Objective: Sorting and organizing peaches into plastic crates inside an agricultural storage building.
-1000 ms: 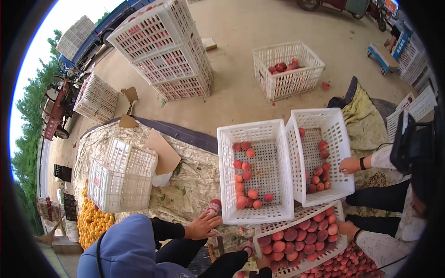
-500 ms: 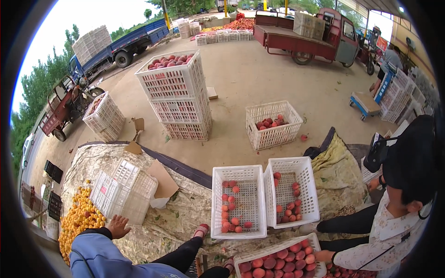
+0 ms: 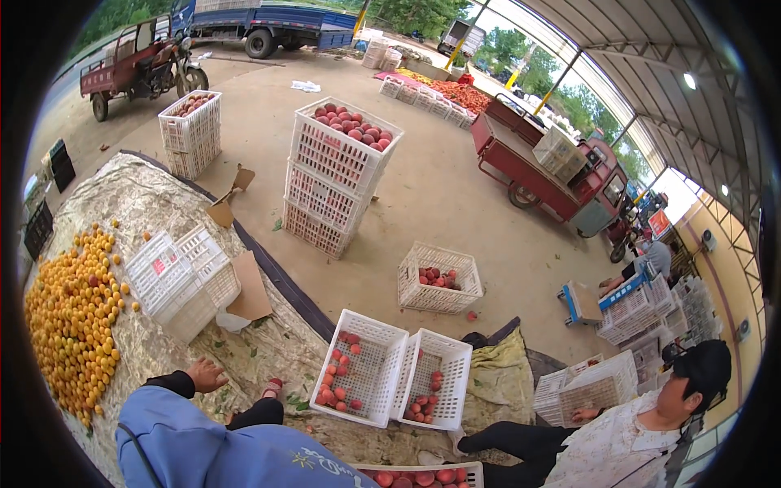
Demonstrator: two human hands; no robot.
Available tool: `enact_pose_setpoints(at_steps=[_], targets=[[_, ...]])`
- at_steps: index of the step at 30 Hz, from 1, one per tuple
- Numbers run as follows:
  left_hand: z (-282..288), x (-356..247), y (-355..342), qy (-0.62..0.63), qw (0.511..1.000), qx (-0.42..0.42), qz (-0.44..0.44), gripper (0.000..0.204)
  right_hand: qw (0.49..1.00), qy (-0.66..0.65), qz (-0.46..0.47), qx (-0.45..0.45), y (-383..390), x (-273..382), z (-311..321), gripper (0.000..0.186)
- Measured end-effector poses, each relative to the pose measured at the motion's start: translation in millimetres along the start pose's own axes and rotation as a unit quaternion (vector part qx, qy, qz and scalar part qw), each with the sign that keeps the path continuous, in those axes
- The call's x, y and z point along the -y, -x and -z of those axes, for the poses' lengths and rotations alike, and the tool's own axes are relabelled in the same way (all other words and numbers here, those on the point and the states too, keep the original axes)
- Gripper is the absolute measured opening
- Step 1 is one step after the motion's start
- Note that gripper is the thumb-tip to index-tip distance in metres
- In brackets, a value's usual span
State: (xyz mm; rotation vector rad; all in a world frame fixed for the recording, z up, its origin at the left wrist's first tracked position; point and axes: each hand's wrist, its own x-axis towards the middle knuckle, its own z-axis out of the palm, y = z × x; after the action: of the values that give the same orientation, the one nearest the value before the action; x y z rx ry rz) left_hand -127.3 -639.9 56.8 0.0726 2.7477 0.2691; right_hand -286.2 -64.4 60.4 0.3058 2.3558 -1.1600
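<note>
My left hand (image 3: 207,375), at the end of a blue sleeve with a dark cuff, is held over the stained ground sheet with its fingers spread and nothing in it. Nearest to it are two tipped white plastic crates (image 3: 185,302) and a cardboard flap (image 3: 250,286). My right hand is out of sight. Ahead of me two white crates, a left one (image 3: 378,358) and a right one (image 3: 450,358), stand side by side with some red peaches (image 3: 339,370) in each. At the lower edge shows part of a crate of peaches (image 3: 423,478).
A heap of yellow-orange fruit (image 3: 73,313) lies on the left. A tall stack of peach crates (image 3: 333,191) and a single crate (image 3: 413,294) stand farther off. On the right, a co-worker (image 3: 606,443) in a floral shirt reaches toward white crates (image 3: 549,394). A red three-wheeled truck (image 3: 521,167) is parked behind.
The view has swung rightward and up, so the crates appear farther left and more of the roof shows. My left hand stays spread. The crate of peaches has mostly slipped below the lower edge.
</note>
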Motion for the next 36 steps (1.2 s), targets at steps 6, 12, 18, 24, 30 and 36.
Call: enact_pose_setpoints(at_steps=[6,12,18,24,30,36], targets=[[22.2,65.8,-25.5,0.059,0.996,-0.016,0.058,0.049,1.0,-0.003,-0.023,0.008,8.7,64.0,-21.0,0.026],[42.0,186.1,25.0,0.081,0.961,-0.121,0.236,0.044,0.997,-0.027,-0.076,0.015,22.4,81.5,-61.9,0.024],[43.2,254.1,119.9,0.125,0.915,-0.078,0.375,0.046,0.989,-0.056,-0.137,0.03,49.2,68.1,-82.3,0.023],[57.3,268.0,166.4,0.12,0.904,-0.052,0.406,0.046,0.984,-0.081,-0.156,0.04,45.6,58.2,-80.5,0.023],[93.3,243.7,161.3,0.102,0.901,-0.137,0.4,0.044,0.991,-0.054,-0.08,0.092,-33.6,38.4,-81.8,0.024],[113.3,224.1,172.6,0.06,0.899,-0.14,0.411,0.042,0.974,-0.073,-0.201,0.078,-110.5,26.2,-63.5,0.024]])
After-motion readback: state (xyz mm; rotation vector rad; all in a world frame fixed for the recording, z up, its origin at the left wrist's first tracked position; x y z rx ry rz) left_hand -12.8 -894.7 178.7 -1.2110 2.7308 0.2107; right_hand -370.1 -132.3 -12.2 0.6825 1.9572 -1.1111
